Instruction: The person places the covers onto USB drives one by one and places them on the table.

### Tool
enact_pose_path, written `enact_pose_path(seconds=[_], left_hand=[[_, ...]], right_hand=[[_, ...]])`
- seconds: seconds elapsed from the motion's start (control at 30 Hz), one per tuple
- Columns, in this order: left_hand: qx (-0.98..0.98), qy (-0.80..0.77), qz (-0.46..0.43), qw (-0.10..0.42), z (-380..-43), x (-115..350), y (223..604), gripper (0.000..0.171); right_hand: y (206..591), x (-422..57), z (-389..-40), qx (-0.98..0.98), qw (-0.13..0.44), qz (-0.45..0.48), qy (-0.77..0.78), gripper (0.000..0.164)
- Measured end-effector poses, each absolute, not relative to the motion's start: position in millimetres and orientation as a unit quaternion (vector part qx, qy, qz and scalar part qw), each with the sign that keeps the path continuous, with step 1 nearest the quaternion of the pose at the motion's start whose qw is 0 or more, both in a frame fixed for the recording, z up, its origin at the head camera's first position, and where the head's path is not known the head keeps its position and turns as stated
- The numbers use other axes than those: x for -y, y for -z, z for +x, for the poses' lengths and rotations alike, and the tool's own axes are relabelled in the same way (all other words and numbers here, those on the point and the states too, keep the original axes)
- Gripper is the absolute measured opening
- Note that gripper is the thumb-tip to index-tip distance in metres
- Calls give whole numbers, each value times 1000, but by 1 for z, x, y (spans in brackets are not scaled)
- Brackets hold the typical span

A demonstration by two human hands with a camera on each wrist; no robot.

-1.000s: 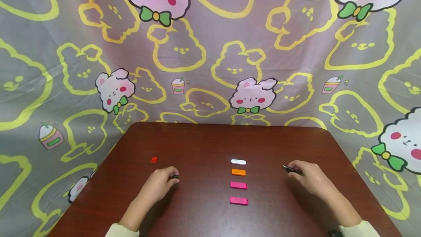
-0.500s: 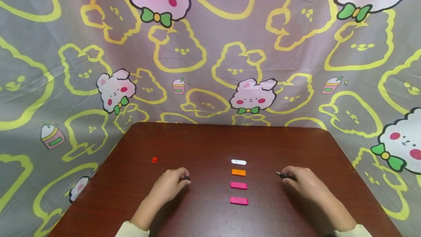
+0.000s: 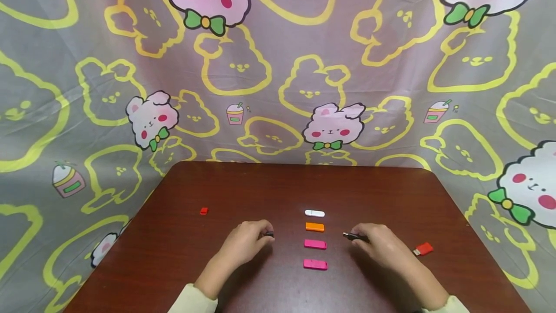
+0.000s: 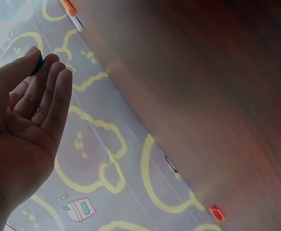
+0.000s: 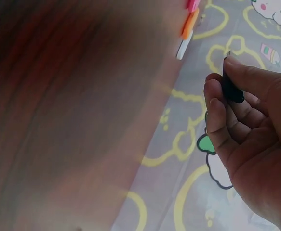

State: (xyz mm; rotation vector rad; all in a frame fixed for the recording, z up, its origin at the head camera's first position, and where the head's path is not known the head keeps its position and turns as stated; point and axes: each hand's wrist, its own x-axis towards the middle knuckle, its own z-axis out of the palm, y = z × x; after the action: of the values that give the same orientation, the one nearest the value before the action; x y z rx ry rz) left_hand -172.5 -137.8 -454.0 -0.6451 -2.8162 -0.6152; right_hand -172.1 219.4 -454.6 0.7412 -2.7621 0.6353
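Note:
Between left thumb and fingers, my left hand (image 3: 244,241) pinches a small black cap (image 3: 270,234); the left wrist view shows the cap (image 4: 37,66) mostly hidden by the fingertips. My right hand (image 3: 384,244) pinches a black USB stick (image 3: 358,237), its metal plug pointing left toward the other hand. Both hands are above the table, one on each side of a column of USB sticks: a white one (image 3: 314,213), an orange one (image 3: 314,227), a pink one (image 3: 314,244) and a second pink one (image 3: 315,264) nearest me.
A red USB stick (image 3: 423,249) with bare plug lies right of my right forearm. Far to the left sits a small red cap (image 3: 204,211). A patterned cloth (image 3: 269,86) hangs around the back and sides of the brown table (image 3: 260,187).
Both hands have moved inward toward the column, the left with the black cap, the right with the black USB stick. The red USB stick has come into sight beside the right forearm.

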Motion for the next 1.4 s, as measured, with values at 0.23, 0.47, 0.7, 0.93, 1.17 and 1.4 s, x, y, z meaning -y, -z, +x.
enact_pose_path(seconds=[0.23, 0.47, 0.7, 0.93, 1.17, 1.4], left_hand=[[949, 202, -223, 94, -173, 127, 452, 14], [949, 203, -225, 82, -173, 118, 451, 14], [946, 216, -231, 67, -172, 107, 450, 12], [946, 213, -239, 59, -172, 94, 449, 11], [946, 207, -246, 42, -171, 83, 446, 12], [943, 209, -256, 44, -172, 79, 448, 13]], right_hand=[[449, -211, -170, 934, 103, 263, -217, 14], [450, -206, -169, 936, 99, 260, -214, 15], [450, -195, -166, 935, 99, 271, -206, 16], [449, -183, -164, 930, 102, 288, -203, 16], [448, -175, -161, 924, 104, 303, -211, 16], [450, -170, -161, 911, 132, 323, -220, 16]])
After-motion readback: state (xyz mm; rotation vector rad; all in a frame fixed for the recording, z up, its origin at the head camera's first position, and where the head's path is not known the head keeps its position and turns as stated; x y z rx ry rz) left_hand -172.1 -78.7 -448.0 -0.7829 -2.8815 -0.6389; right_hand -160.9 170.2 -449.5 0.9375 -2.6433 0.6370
